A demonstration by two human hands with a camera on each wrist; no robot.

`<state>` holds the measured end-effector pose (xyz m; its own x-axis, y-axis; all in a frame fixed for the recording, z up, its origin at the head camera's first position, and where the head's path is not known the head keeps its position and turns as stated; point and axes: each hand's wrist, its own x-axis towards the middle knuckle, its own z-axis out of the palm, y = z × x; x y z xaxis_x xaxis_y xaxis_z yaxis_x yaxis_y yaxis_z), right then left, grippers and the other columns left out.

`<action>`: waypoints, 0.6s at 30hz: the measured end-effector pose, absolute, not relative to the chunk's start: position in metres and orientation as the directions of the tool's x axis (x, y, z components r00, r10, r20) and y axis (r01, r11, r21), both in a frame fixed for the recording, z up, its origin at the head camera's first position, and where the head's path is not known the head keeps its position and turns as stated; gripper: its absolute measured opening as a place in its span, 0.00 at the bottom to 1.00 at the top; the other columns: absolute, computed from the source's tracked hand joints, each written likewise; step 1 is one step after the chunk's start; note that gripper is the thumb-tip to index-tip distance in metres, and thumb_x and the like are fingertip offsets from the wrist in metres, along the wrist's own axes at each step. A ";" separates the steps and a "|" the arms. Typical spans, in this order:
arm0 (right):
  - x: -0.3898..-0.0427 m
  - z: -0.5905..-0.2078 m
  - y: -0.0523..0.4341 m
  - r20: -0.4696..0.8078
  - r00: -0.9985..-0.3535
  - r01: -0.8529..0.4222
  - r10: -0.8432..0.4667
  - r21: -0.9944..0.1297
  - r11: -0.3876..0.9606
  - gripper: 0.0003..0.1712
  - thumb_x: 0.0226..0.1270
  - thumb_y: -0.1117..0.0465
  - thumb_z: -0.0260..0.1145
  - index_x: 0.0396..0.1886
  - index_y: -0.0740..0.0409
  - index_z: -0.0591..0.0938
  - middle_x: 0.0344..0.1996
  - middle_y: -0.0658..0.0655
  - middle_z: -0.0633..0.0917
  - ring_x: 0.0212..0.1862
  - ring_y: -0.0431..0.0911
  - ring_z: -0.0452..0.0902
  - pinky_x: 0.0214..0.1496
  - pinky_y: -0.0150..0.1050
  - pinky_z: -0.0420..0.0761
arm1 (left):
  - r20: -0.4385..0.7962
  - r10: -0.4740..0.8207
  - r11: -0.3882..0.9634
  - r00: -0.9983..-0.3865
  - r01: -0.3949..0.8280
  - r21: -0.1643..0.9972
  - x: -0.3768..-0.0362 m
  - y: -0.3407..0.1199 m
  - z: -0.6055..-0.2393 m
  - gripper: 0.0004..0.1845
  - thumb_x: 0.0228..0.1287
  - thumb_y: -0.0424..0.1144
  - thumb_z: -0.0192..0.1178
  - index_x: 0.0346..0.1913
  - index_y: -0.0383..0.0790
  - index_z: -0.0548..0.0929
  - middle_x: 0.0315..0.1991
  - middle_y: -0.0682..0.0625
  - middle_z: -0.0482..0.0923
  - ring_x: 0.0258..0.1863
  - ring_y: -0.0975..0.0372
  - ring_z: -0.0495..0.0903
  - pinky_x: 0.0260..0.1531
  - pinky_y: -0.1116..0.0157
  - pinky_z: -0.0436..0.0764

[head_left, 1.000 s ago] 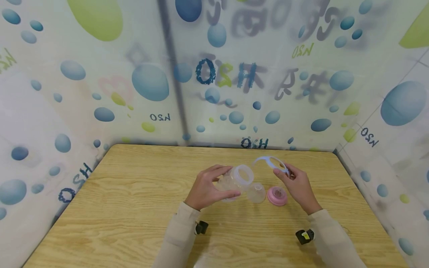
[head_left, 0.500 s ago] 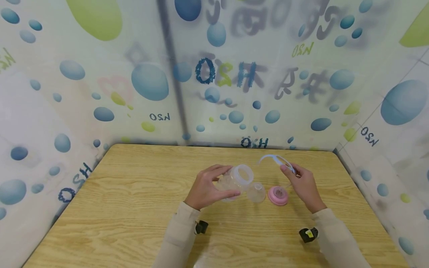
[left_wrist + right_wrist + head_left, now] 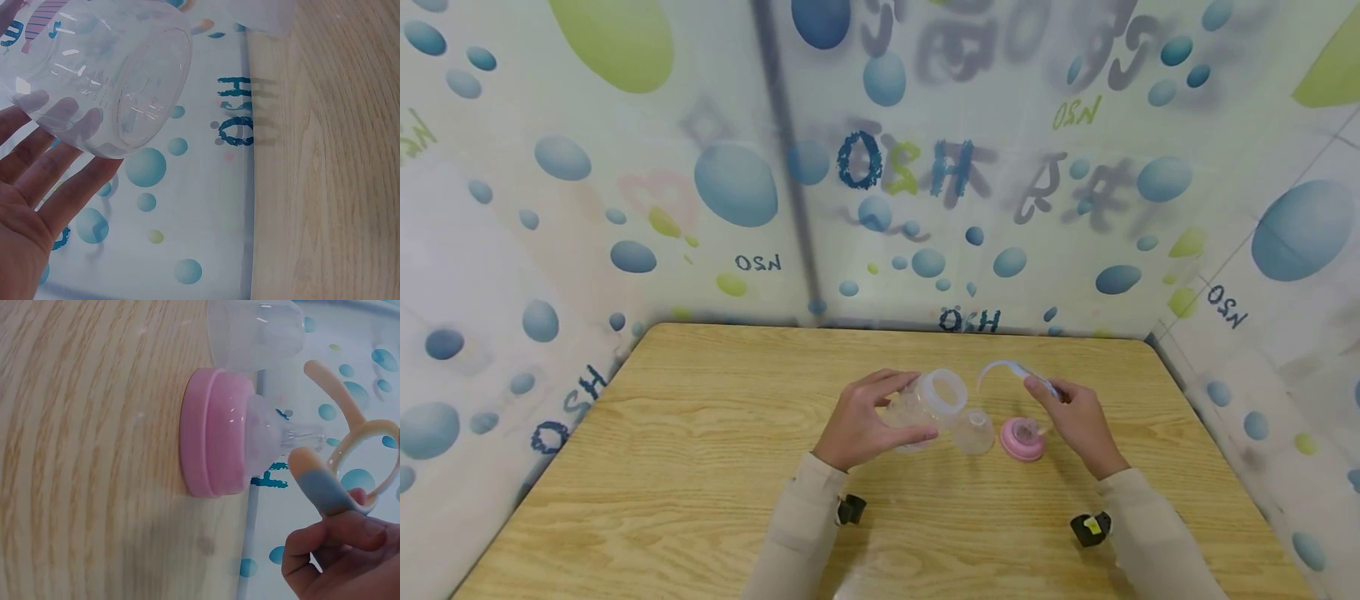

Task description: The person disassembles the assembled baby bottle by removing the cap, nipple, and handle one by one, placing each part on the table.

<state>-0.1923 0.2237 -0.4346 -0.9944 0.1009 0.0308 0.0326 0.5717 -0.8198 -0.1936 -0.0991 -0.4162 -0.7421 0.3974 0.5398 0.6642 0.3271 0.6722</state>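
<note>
My left hand (image 3: 861,429) grips a clear baby bottle (image 3: 917,404), thumb on the near side and fingers on the far side. The bottle is tilted, its uncapped mouth facing up and right. Its printed wall (image 3: 112,69) and round base fill the top of the left wrist view. Between thumb and fingers, my right hand (image 3: 1078,421) pinches a bottle handle (image 3: 1017,368), held above the table. That handle is a ring with two curved arms, pale blue and cream in the right wrist view. Below it sits a pink collar with a clear nipple (image 3: 215,434), nipple upward.
A clear domed cap (image 3: 973,435) stands on the table between the bottle and the pink collar. The wooden table (image 3: 700,467) ends at a patterned curtain (image 3: 737,292) behind, with more curtain on both sides. Each wrist carries a small black camera.
My right hand has shifted slightly right with the handle and turned it, so the ring now shows almost edge-on. The left hand and bottle have stayed in place.
</note>
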 end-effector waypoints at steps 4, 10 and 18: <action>-0.191 -0.438 0.225 -0.027 -0.994 0.085 0.107 -0.808 0.583 0.44 0.72 0.34 0.56 0.63 0.72 0.76 0.54 0.70 0.80 0.50 0.55 0.74 0.49 0.45 0.75 | 0.540 0.396 0.323 -0.742 0.664 0.675 -0.194 -0.099 -0.416 0.35 0.44 0.49 0.81 0.58 0.44 0.84 0.51 0.49 0.83 0.44 0.55 0.84 0.34 0.54 0.85; -0.192 -0.444 0.228 -0.071 -0.993 0.114 0.098 -0.816 0.566 0.44 0.72 0.33 0.55 0.62 0.72 0.77 0.57 0.71 0.79 0.56 0.57 0.74 0.57 0.51 0.73 | 0.542 0.394 0.333 -0.742 0.665 0.668 -0.194 -0.099 -0.417 0.35 0.44 0.49 0.81 0.58 0.44 0.84 0.51 0.49 0.83 0.44 0.61 0.82 0.34 0.54 0.86; -0.192 -0.448 0.231 -0.139 -0.986 0.165 0.090 -0.808 0.565 0.49 0.71 0.31 0.53 0.65 0.74 0.73 0.62 0.74 0.75 0.65 0.64 0.69 0.66 0.60 0.68 | 0.535 0.394 0.332 -0.747 0.659 0.675 -0.194 -0.099 -0.416 0.35 0.44 0.49 0.81 0.58 0.44 0.84 0.51 0.49 0.83 0.44 0.52 0.84 0.34 0.55 0.86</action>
